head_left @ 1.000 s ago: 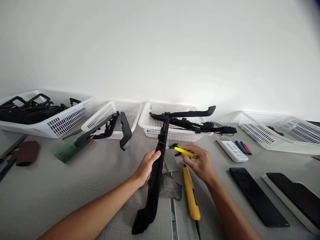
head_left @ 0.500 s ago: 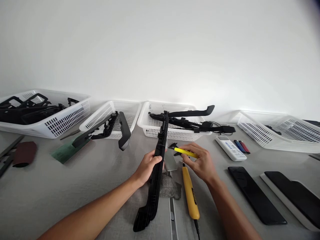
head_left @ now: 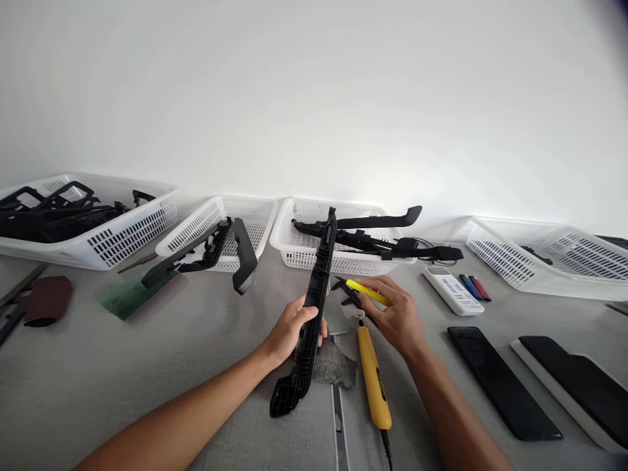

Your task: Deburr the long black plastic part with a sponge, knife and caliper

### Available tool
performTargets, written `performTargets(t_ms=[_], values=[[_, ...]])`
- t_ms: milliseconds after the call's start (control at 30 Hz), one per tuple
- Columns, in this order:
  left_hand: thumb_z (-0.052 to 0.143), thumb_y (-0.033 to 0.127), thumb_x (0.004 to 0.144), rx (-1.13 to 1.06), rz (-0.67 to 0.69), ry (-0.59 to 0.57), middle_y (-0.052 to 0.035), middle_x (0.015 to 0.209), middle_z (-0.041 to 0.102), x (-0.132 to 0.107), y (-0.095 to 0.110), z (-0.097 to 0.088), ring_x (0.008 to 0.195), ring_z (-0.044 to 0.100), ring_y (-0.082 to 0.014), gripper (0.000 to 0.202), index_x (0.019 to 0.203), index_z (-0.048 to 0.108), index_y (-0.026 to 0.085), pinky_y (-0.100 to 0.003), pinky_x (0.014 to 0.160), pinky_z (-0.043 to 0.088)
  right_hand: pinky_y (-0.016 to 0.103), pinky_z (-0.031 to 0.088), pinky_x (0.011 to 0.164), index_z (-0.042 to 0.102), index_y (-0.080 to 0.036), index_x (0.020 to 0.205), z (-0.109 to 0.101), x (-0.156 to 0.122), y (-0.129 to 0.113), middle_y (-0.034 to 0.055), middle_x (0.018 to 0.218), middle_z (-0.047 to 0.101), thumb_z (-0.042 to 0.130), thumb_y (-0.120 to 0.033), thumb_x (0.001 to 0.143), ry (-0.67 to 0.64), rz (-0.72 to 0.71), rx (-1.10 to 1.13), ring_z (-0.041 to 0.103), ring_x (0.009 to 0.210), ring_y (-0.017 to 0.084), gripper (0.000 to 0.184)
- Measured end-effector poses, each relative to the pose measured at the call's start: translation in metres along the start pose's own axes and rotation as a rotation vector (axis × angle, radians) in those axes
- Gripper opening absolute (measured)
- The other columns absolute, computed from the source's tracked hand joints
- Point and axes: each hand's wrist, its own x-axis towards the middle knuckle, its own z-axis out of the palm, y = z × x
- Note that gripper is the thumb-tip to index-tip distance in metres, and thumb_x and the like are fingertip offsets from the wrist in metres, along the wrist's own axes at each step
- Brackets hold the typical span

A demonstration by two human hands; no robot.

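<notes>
My left hand [head_left: 289, 325] is closed around the middle of a long black plastic part [head_left: 314, 307], which slants up from the grey table toward the middle white basket [head_left: 301, 252]. Its lower end is lifted just off the table. My right hand [head_left: 395, 314] pinches a small yellow utility knife [head_left: 366, 292], its tip pointing left at the part's right edge. A yellow-handled tool [head_left: 373, 377] lies on the table under my right wrist, beside a grey pad [head_left: 335, 366].
White baskets [head_left: 122, 229] with black plastic parts line the wall; two baskets [head_left: 540, 258] sit at the right. A remote [head_left: 452, 290], two lighters [head_left: 473, 286], flat black slabs [head_left: 503, 383], a green sheet [head_left: 130, 294] and a sandpaper roll [head_left: 48, 299] lie around.
My left hand has tilted the black part more upright and pushed it away, so its lower end has risen off the table. The knife in my right hand has moved slightly closer to it.
</notes>
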Motion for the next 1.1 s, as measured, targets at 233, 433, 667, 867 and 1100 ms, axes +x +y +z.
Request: performTargets(t_ms=[233, 433, 667, 867, 1100], values=[[0.049, 0.037, 0.094, 0.016, 0.021, 0.065, 0.0036, 0.061, 0.065, 0.000, 0.002, 0.004, 0.045, 0.056, -0.0142, 0.017, 0.102, 0.048, 0.022, -0.025, 0.048, 0.045, 0.034, 0.055, 0.078, 0.078, -0.021, 0.098, -0.004, -0.001, -0.009, 0.0054, 0.094, 0.078, 0.064, -0.023, 0.091, -0.109, -0.036, 0.022, 0.072, 0.086, 0.023, 0.015], [0.048, 0.036, 0.095, -0.006, 0.038, 0.083, 0.0039, 0.063, 0.065, 0.000, 0.002, 0.005, 0.046, 0.057, -0.0136, 0.013, 0.097, 0.047, 0.023, -0.025, 0.050, 0.046, 0.035, 0.056, 0.078, 0.078, -0.022, 0.099, -0.006, 0.001, -0.012, 0.0062, 0.095, 0.079, 0.065, -0.023, 0.089, -0.141, -0.021, 0.045, 0.073, 0.087, 0.024, 0.017], [0.046, 0.033, 0.096, -0.045, 0.075, 0.087, 0.0039, 0.065, 0.065, 0.003, -0.001, 0.002, 0.048, 0.058, -0.0137, 0.010, 0.093, 0.047, 0.024, -0.025, 0.050, 0.046, 0.033, 0.055, 0.077, 0.078, -0.022, 0.096, -0.009, 0.002, -0.017, 0.0051, 0.092, 0.078, 0.064, -0.022, 0.089, -0.194, -0.016, 0.063, 0.073, 0.084, 0.023, 0.015], [0.044, 0.031, 0.098, -0.083, 0.082, 0.088, 0.0041, 0.066, 0.065, 0.004, -0.003, 0.000, 0.048, 0.058, -0.0137, 0.009, 0.095, 0.047, 0.024, -0.025, 0.050, 0.045, 0.033, 0.053, 0.074, 0.078, -0.021, 0.096, -0.008, 0.001, -0.018, 0.0050, 0.089, 0.077, 0.064, -0.022, 0.089, -0.197, -0.017, 0.061, 0.071, 0.081, 0.022, 0.016], [0.044, 0.031, 0.098, -0.074, 0.088, 0.095, 0.0044, 0.067, 0.065, 0.004, -0.003, 0.000, 0.049, 0.059, -0.0135, 0.008, 0.095, 0.046, 0.024, -0.025, 0.050, 0.045, 0.035, 0.055, 0.075, 0.078, -0.022, 0.094, -0.012, 0.002, -0.016, 0.0054, 0.089, 0.078, 0.065, -0.025, 0.090, -0.201, -0.003, 0.048, 0.072, 0.081, 0.023, 0.014]])
